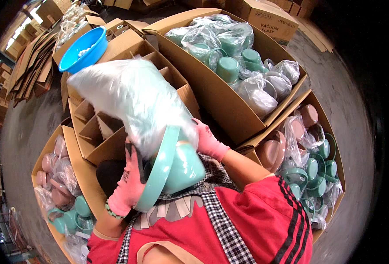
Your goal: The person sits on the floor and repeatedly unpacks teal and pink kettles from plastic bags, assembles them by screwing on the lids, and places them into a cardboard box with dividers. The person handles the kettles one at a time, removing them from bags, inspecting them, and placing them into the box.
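Gloved left hand (130, 185) and right hand (207, 141), fingers clamped on a teal basin (172, 169), work a clear plastic bag (128, 99) over it — above the divided carton (102, 127). Best kept taut, rim steady.

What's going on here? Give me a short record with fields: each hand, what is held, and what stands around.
left hand: left hand in a pink glove, gripping the rim of a teal basin
right hand: right hand in a pink glove, on the clear plastic bag over the basin's top
held item: teal basin, tilted, partly inside the bag
in front: divided carton with cardboard cells
behind it: blue bowl
right: open cartons of bagged teal and pink mugs
left: carton of pink and teal ware
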Demonstrator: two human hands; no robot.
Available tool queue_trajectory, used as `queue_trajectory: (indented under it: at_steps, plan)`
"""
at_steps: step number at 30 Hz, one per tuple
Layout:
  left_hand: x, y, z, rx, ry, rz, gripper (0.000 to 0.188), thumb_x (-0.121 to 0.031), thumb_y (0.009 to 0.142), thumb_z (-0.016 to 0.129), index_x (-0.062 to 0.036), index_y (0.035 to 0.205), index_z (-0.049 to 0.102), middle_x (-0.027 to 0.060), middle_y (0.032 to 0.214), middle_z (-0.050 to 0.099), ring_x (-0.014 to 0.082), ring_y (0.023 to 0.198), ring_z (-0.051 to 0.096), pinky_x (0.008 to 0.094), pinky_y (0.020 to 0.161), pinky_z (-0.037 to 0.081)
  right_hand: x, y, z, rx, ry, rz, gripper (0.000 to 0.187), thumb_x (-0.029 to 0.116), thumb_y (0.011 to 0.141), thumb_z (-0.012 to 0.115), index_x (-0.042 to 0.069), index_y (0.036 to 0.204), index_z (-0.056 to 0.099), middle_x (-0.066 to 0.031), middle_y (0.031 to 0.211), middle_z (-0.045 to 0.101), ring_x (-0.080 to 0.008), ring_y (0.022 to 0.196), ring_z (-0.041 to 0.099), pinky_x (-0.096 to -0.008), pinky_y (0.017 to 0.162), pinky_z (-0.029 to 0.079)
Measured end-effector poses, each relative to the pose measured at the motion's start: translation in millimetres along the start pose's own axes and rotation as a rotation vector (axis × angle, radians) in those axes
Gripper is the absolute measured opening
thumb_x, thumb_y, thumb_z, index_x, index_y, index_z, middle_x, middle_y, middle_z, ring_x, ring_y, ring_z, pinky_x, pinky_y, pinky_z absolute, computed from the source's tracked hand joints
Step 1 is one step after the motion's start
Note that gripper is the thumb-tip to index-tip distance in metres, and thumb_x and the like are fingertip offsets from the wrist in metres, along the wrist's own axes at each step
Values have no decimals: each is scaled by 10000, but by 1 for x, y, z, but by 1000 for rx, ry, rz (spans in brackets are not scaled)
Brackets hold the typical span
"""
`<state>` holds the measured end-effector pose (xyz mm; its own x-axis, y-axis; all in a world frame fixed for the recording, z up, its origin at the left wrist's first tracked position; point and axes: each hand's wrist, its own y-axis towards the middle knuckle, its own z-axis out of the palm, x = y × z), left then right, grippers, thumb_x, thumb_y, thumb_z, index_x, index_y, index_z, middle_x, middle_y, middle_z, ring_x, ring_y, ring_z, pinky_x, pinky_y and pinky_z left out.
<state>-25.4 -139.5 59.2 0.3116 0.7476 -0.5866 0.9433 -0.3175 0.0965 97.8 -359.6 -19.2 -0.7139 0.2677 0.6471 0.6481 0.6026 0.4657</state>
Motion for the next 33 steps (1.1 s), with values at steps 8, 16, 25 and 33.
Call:
queue_trajectory:
  at_steps: [8,16,25,33]
  plan:
    - [-118,96,-38,-16,-35,560,833,-571,631,562,-75,1257,325,344,1252,185,534,1086,259,530,920,223,-23,-12,-49,-309,1054,305,367,170,732,590,1,1042,490,-60,932,565,-150,822,541,-279,737,453]
    - [-9,105,29,-75,67,310,670,-245,631,662,-17,1191,373,295,1270,231,432,1141,302,431,942,276,-53,-12,-203,-768,840,579,295,310,818,488,53,953,544,-19,806,549,-95,698,519,-210,601,418]
    - [45,74,104,-4,283,127,468,-283,622,566,-85,1045,526,177,1182,401,391,1127,295,520,946,181,-255,-21,-308,-851,-259,739,356,296,782,503,52,1041,506,-27,912,561,-134,799,537,-260,689,431]
    - [56,73,104,-53,256,125,460,-300,585,563,-125,1010,559,119,1149,451,349,1080,361,495,922,218,-321,-24,-344,-96,-1463,770,232,220,790,487,64,944,564,-54,844,585,-172,764,554,-290,653,432]
